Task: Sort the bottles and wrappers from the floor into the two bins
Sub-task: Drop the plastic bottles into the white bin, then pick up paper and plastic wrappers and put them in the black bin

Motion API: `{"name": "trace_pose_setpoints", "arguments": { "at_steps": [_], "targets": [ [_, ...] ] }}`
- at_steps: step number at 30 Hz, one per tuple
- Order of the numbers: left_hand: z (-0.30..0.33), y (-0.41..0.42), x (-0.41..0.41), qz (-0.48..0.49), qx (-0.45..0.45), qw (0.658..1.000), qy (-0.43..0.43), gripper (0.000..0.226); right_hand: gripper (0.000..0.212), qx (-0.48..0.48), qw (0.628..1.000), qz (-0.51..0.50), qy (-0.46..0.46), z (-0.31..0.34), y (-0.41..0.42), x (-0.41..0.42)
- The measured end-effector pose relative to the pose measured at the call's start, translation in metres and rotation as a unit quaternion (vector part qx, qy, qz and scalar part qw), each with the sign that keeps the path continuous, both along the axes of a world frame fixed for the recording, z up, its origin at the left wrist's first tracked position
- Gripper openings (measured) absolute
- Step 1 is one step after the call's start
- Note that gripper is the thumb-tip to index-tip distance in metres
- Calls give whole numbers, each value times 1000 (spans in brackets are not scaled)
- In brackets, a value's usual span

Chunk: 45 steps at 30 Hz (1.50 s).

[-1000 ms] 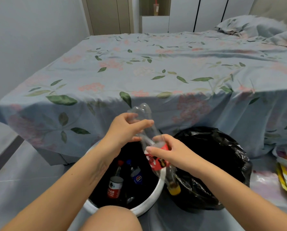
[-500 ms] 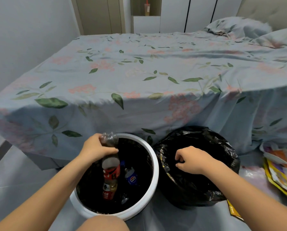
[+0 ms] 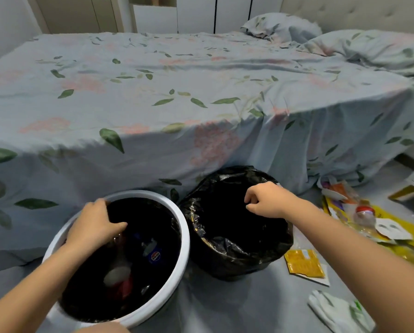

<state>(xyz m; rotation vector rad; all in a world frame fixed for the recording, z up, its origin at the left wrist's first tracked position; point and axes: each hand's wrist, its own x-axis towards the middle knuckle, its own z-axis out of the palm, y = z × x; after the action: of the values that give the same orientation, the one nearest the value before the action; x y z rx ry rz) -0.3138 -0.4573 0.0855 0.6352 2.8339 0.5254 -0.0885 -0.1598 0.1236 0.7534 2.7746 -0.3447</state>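
A home bedroom. A wide bed (image 3: pixel 177 97) fills most of the view, covered by a pale blue floral sheet (image 3: pixel 225 140) that drapes to the grey floor (image 3: pixel 237 306); two pillows (image 3: pixel 280 26) in matching fabric lie against a tufted headboard (image 3: pixel 345 10). White wardrobe doors (image 3: pixel 196 13) line the far wall. Two household bins (image 3: pixel 184 236) stand at the bed's foot, with wrappers (image 3: pixel 304 263) scattered on the floor beside them.
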Motion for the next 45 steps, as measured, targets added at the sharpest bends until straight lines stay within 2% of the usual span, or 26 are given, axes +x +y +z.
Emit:
{"name": "trace_pose_setpoints", "arguments": {
  "at_steps": [3,6,10,15,18,22,27,32,37,39,42,45],
  "targets": [
    [36,27,18,-94,37,993,58,45,23,-7,998,-50,36,15,27,18],
    [76,71,49,-204,82,973,67,25,21,20,994,-93,54,23,57,41],
    [103,150,112,-348,73,932,66,18,21,46,989,-137,29,20,89,81],
    [78,237,205,-484,31,872,73,25,26,49,983,-158,-84,-11,116,132],
    [44,265,253,-506,35,861,34,27,28,38,983,-160,-76,-35,130,153],
    [-14,276,292,-508,2,858,-72,27,31,-33,981,-183,-55,-99,138,184],
    [-85,277,296,-506,-90,854,-83,30,39,-103,957,-264,-62,-196,141,214],
    [-132,283,301,-486,-132,850,-152,32,65,-144,921,-363,-4,-257,144,213],
    [-162,291,301,-463,-149,858,-164,33,95,-85,933,-347,-30,-298,139,194],
    [-171,290,300,-459,-154,859,-164,34,94,-55,939,-339,-32,-303,133,189],
    [-177,289,299,-450,-162,858,-185,40,89,-58,928,-367,-21,-310,127,191],
    [-176,290,302,-419,-136,872,-215,53,62,-137,910,-383,78,-309,127,203]
  ]
}}
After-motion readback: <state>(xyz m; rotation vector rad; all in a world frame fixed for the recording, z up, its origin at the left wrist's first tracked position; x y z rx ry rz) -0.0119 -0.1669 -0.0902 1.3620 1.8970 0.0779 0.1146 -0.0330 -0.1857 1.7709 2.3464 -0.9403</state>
